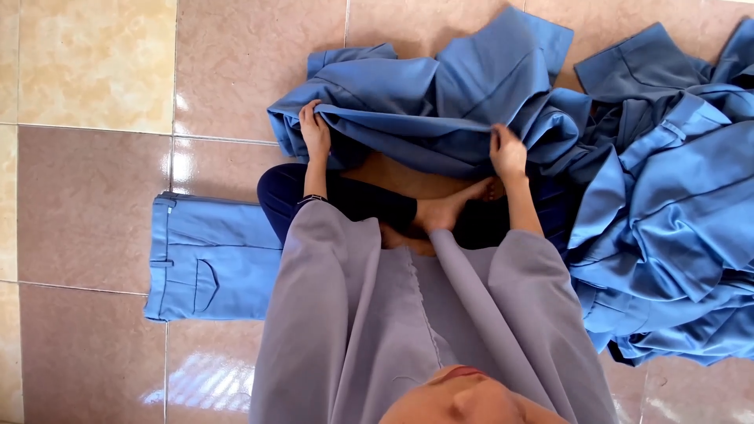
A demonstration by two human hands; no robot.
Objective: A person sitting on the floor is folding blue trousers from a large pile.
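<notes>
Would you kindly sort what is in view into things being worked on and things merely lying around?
In hand:
- left hand and right hand, both gripping the blue garment

Lying about:
- folded blue trousers on the tiled floor
- heap of blue garments

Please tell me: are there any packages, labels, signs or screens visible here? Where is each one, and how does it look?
None in view: only blue garments on a tiled floor, one folded piece at the left hand's side, and both hands, left and right, gripping a blue cloth edge.
</notes>
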